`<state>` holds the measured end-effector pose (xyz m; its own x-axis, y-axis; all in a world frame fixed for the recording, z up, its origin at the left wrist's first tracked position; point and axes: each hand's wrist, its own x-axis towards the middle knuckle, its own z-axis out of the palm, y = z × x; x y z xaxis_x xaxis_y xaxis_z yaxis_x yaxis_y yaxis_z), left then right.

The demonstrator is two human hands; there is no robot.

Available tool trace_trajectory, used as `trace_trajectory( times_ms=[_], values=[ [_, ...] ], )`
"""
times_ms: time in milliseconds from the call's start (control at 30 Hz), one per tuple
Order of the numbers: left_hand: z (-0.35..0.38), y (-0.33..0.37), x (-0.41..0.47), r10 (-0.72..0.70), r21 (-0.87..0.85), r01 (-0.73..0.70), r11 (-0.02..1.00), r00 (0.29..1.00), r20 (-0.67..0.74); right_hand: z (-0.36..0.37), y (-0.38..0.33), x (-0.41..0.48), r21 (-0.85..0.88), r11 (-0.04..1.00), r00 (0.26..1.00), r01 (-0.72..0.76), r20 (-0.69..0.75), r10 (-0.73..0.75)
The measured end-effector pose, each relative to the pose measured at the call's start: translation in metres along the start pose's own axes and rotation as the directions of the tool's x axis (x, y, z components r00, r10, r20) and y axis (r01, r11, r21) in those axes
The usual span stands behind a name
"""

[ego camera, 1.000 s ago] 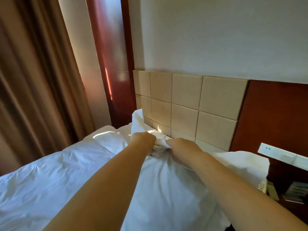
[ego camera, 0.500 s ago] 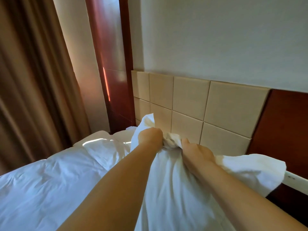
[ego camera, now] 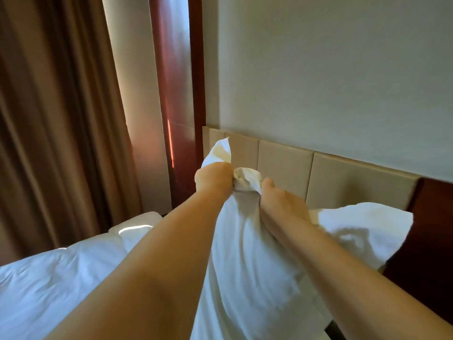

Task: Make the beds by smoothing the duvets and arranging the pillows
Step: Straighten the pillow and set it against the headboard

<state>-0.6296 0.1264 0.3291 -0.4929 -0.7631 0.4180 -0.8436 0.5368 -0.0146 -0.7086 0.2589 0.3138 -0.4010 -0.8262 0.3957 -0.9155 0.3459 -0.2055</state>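
A white pillow [ego camera: 245, 253] is held up over the bed by 2 bare hands gripping its top edge, with cloth bunched between them. The left hand [ego camera: 213, 179] is a tight fist, fingers curled round a wad of pillowcase, and 1 corner pokes up above its knuckles. The right hand [ego camera: 282, 202], just beside it, grips the same bunched edge; its fingertips are hidden in the folds. Below and left of the fingers lies a rumpled white duvet [ego camera: 49, 285]. Beyond the fingers stands a beige padded headboard [ego camera: 343, 177], with a brown curtain [ego camera: 61, 119] well to their left
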Motion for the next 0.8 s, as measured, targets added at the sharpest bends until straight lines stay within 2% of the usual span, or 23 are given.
trace_trajectory(
  times_ms=[267,433,500,600,667,733,800],
  values=[
    [-0.046,0.003,0.060,-0.033,-0.060,0.019,0.998,0.972,-0.231,-0.028,-0.009,0.056,0.069,0.997,0.972,0.034,-0.236,-0.017],
    [-0.046,-0.011,0.106,-0.069,-0.120,0.026,0.992,0.927,-0.368,-0.006,-0.020,0.104,0.123,0.990,0.912,0.073,-0.410,-0.016],
    [-0.034,-0.024,0.127,-0.119,-0.187,0.048,0.981,0.912,-0.392,0.013,-0.026,0.134,0.132,0.986,0.898,0.098,-0.438,-0.030],
    [0.000,-0.058,0.172,-0.297,-0.448,0.115,0.886,0.884,-0.361,0.050,-0.046,0.190,0.092,0.992,0.876,0.084,-0.482,-0.030],
    [0.034,-0.083,0.206,-0.358,-0.540,0.131,0.831,0.869,-0.340,0.077,-0.063,0.234,0.057,0.995,0.852,0.079,-0.523,-0.037],
    [0.078,-0.110,0.243,-0.424,-0.644,0.158,0.748,0.861,-0.280,0.123,-0.076,0.282,0.049,0.994,0.891,0.100,-0.450,-0.068],
    [0.132,-0.138,0.284,-0.509,-0.784,0.195,0.590,0.843,-0.174,0.174,-0.085,0.328,0.070,0.983,0.919,0.170,-0.371,-0.133]
  ],
)
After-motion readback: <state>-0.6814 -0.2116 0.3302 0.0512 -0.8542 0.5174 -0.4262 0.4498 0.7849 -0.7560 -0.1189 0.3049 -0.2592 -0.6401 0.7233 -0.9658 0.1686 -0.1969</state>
